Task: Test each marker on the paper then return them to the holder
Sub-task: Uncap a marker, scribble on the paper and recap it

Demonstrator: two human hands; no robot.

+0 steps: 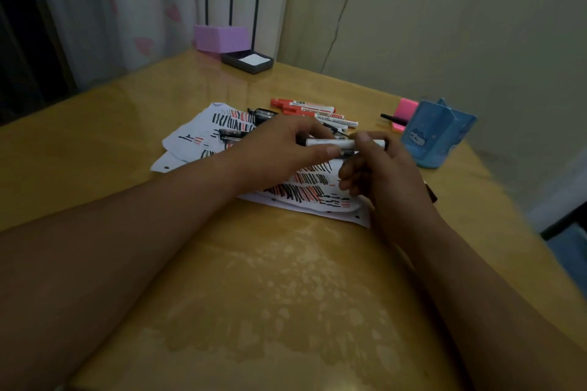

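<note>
Two bare forearms reach from the near edge across the yellow table (286, 295). They meet above the scribbled paper (203, 133), where both hands grip one white marker (330, 143). Its long axis runs left to right, level. The left hand (279, 149) curls round its left half and the right hand (378, 174) pinches its right end. The blue holder (435, 136) stands just right. Red markers (301, 105) lie beyond.
</note>
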